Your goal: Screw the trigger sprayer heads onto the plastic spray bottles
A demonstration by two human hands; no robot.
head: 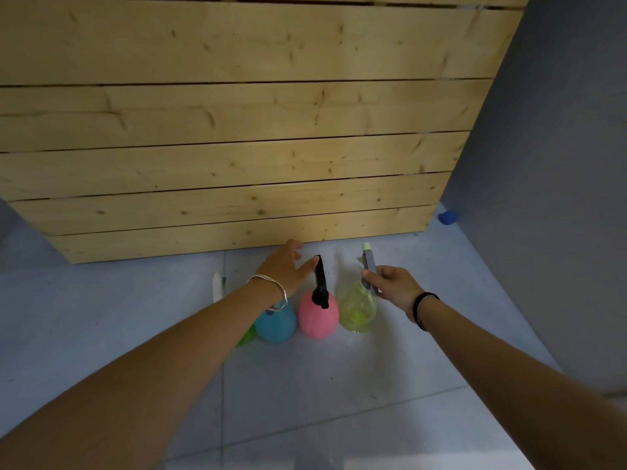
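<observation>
Several round spray bottles stand in a row on the floor: a green bottle (247, 337) mostly hidden by my forearm, a blue bottle (275, 323), a pink bottle (318, 317) with a black sprayer head (319, 279), and a clear yellow-green bottle (358, 308) with a grey sprayer head (369, 268). My right hand (393, 286) pinches the grey head near its base. Above the blue bottle my left hand (286, 268) is spread, with the thumb touching the black head's tip. A white sprayer part (216, 286) stands at the far left.
A tall wooden plank crate (237, 147) rises directly behind the bottles. Grey floor tiles (305, 385) lie in front. A grey wall (559, 164) is on the right, with a small blue object (447, 217) at its foot.
</observation>
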